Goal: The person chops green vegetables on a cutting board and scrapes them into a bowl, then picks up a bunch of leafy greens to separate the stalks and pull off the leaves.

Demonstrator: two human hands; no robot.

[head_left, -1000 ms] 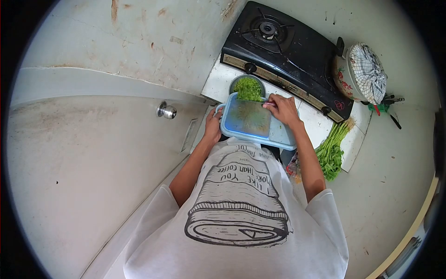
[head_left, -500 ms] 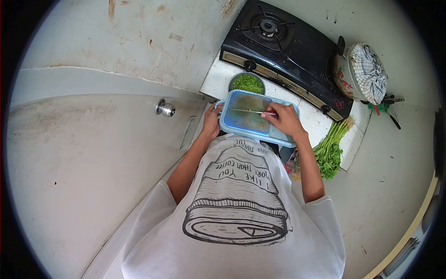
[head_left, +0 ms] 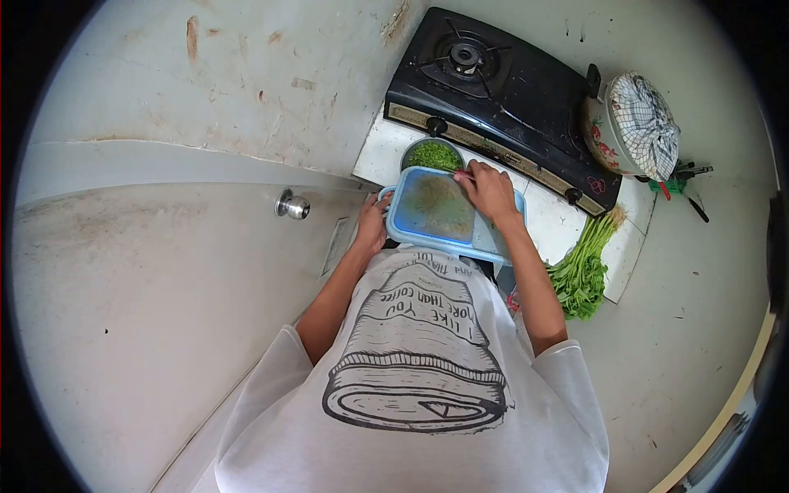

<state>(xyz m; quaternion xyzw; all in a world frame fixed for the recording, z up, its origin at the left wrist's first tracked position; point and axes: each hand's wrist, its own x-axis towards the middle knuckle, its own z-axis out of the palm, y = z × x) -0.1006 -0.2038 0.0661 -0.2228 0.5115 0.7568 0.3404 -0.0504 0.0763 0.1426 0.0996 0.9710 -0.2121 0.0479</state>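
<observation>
first, at far left, a pale door [head_left: 164,287] is cut off at its outer end, though its knob [head_left: 292,205] shows whole. next comes the left hand [head_left: 372,223], wrapped round the left end of a pale blue tray [head_left: 491,238], some of its fingers tucked out of sight. on the tray lies a stained board [head_left: 433,205]. just past its far edge sits the bowl [head_left: 405,156], near rim covered, with chopped greens [head_left: 436,154] in it. the right hand [head_left: 491,194] grasps a knife [head_left: 465,175]; only a bit of reddish handle shows, and the blade is hard to make out. behind stands the stove [head_left: 501,111]. a leafy bunch [head_left: 585,267] lies partly behind the right forearm. farther right, a checked cloth [head_left: 645,123] hides the top of the pot [head_left: 602,135], and a green rack [head_left: 680,172] is too small to read.
</observation>
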